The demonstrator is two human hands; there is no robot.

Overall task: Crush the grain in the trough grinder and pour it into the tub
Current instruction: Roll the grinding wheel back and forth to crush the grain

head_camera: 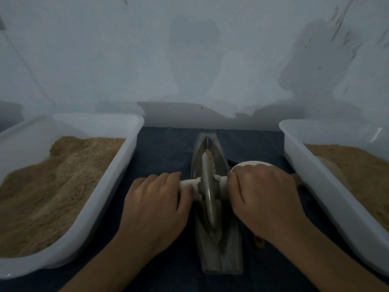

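A boat-shaped metal trough grinder point(219, 256) lies lengthwise on the dark blue cloth in the middle. A metal grinding wheel point(207, 186) stands upright in its groove, with brown grain stuck along its rim. A pale axle handle point(189, 183) runs through the wheel. My left hand point(155, 203) grips the left end of the handle. My right hand point(263, 194) grips the right end. A white tub point(117, 175) at the left holds a heap of brown ground grain. Another white tub point(311, 171) at the right also holds brown grain.
A small white bowl point(250, 164) shows just behind my right hand, mostly hidden. A small brown object point(259, 242) lies on the cloth beside the trough, under my right wrist. A pale wall rises close behind the table.
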